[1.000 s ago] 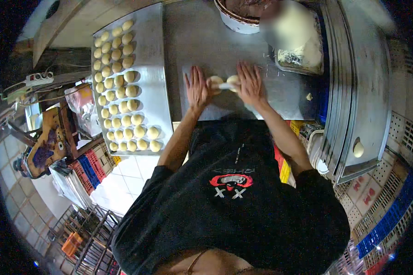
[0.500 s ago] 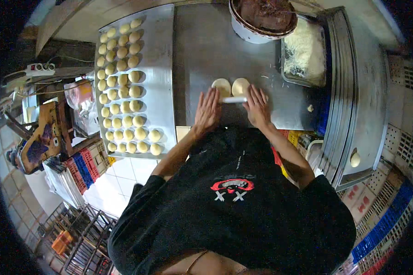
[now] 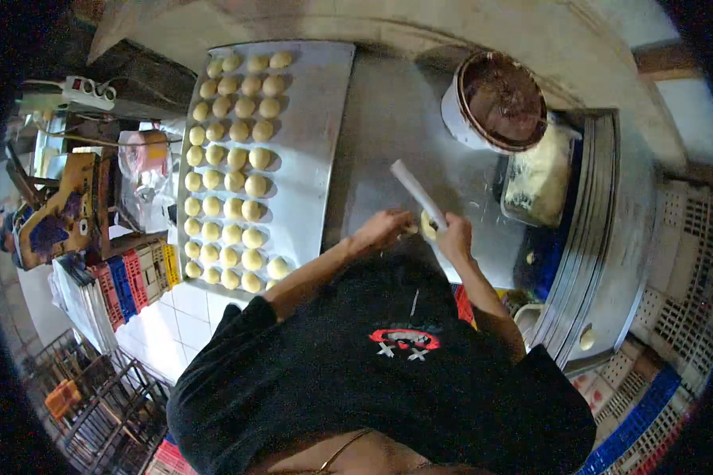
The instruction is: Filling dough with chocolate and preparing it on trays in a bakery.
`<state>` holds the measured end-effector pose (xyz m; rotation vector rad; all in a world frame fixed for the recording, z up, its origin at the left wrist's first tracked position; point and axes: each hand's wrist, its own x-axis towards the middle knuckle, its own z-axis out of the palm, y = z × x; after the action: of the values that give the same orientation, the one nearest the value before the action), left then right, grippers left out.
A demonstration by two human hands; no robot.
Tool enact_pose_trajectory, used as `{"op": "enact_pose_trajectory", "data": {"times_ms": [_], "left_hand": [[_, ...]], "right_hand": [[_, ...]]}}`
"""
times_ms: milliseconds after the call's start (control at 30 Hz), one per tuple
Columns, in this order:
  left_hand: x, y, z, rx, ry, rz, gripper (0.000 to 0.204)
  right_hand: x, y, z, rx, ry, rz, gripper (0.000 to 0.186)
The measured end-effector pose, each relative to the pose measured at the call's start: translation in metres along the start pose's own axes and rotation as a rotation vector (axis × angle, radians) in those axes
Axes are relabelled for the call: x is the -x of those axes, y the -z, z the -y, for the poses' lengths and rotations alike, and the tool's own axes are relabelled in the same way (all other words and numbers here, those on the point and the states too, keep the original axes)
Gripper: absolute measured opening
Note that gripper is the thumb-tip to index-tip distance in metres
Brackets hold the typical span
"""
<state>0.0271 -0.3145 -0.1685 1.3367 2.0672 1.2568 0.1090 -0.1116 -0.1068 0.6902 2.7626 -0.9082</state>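
Note:
My right hand (image 3: 455, 237) is wrapped round the lower end of a white rolling pin (image 3: 414, 188), which is raised and tilted up to the left. Just left of that hand lies a flattened dough disc (image 3: 428, 225), partly covered by the pin and fingers. My left hand (image 3: 383, 229) is closed, its fingertips pinching a pale piece of dough (image 3: 409, 229), of which only a little shows. Both hands are over the front of the metal worktable (image 3: 380, 119).
A large metal tray (image 3: 309, 158) with rows of dough balls (image 3: 235, 158) is at the left. Far right stand a white bucket of brown filling (image 3: 499, 103) and a pan of pale shreds (image 3: 535, 186). Stacked metal trays (image 3: 590, 214) line the right side, one dough ball (image 3: 587, 338) on top.
The rolling pin, earlier flat under both hands, is now lifted and tilted in my right hand. My left hand has left the pin and closed on dough. The whole view has shifted.

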Motion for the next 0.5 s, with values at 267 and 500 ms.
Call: {"op": "enact_pose_trajectory", "data": {"times_ms": [267, 500], "left_hand": [[-0.095, 0.141, 0.034, -0.365, 0.053, -0.405, 0.032], [-0.096, 0.246, 0.169, -0.810, 0.658, -0.652, 0.055]], "right_hand": [[-0.137, 0.027, 0.088, -0.082, 0.365, -0.238, 0.019], [-0.179, -0.008, 0.065, -0.113, 0.414, -0.268, 0.027]]}}
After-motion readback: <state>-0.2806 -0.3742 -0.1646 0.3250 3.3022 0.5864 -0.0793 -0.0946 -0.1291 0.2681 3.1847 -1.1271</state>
